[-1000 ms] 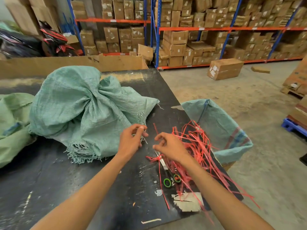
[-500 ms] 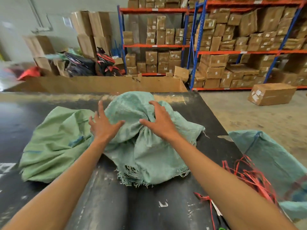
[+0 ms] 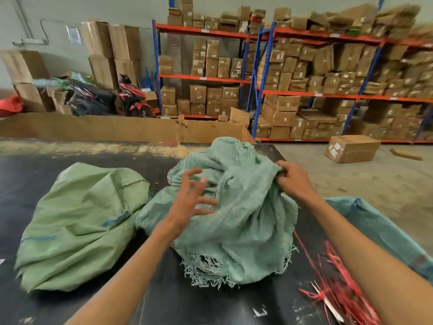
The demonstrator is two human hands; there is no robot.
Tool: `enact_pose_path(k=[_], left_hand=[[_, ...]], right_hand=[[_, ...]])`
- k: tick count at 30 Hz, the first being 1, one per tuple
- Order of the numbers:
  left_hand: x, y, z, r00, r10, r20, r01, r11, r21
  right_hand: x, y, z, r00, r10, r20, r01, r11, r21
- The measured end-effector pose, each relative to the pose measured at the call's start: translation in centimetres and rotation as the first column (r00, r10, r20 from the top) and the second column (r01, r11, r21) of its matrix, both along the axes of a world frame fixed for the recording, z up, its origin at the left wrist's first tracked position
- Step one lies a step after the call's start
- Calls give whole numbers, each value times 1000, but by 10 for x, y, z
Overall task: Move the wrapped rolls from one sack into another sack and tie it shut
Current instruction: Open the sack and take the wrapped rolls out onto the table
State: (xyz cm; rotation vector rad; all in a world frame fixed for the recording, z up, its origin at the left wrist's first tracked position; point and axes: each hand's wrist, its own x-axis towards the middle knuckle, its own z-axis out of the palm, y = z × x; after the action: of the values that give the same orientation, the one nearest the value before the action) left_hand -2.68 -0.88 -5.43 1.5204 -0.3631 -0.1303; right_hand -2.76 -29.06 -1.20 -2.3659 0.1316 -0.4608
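The left hand (image 3: 189, 198) was open, its fingers spread wide. The right hand (image 3: 294, 181) had its fingers curled, pinching cloth.

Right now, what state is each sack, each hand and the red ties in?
Teal sack: on the table, crumpled, frayed edge toward the camera; no tie visible on it.
Green sack: lying slumped on the table, left of the teal one.
Third sack: hanging off the table's right side.
Left hand: fingers spread over the teal sack, gripping nothing.
Right hand: gripping a fold of the teal sack.
Red ties: loose pile on the table.
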Motion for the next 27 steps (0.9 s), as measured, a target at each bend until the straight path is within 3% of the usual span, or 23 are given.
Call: enact_pose_path(k=[1, 2, 4, 7, 11, 15, 17, 19, 21, 24, 27], left_hand=[[6, 1, -2, 994, 84, -68, -82, 996, 34], [13, 2, -7, 989, 131, -70, -116, 976, 185], [19, 1, -18, 996, 92, -6, -81, 899, 431], [14, -14, -22, 998, 17, 63, -41, 911, 410], [-3, -51, -19, 990, -1, 139, -62, 894, 444], [-25, -76, -24, 984, -27, 178, -26, 957, 290], [-23, -77, -29, 991, 101, 89, -118, 970, 214], [-12, -70, -34, 965, 225, -134, -218, 974, 65], [5, -55, -37, 869, 264, -418, -315, 947, -58], [46, -21, -33, 728, 349, -590, -453, 891, -32], [74, 9, -14, 699, 208, -684, -418, 895, -155]], right_hand=[[-9, -7, -1, 994, 63, -85, -63, 998, -3], [-17, -12, -1, 968, 147, -204, -151, 989, -3], [-30, -17, 4, 885, 268, -382, -293, 956, -9], [-43, -10, 19, 874, 322, -364, -310, 946, 92], [-52, 36, 32, 994, 58, -93, -52, 996, 69], [-39, 60, 24, 958, -159, -240, 107, 971, -213], [-36, 53, 19, 942, -227, -247, 184, 966, -184], [-42, 43, 22, 965, -194, -175, 226, 956, 185], [-50, 27, 28, 962, -269, -51, 265, 866, 424], [-57, -14, 19, 872, -488, 41, 426, 796, 429], [-63, -52, -18, 823, -557, -106, 560, 767, 313]])
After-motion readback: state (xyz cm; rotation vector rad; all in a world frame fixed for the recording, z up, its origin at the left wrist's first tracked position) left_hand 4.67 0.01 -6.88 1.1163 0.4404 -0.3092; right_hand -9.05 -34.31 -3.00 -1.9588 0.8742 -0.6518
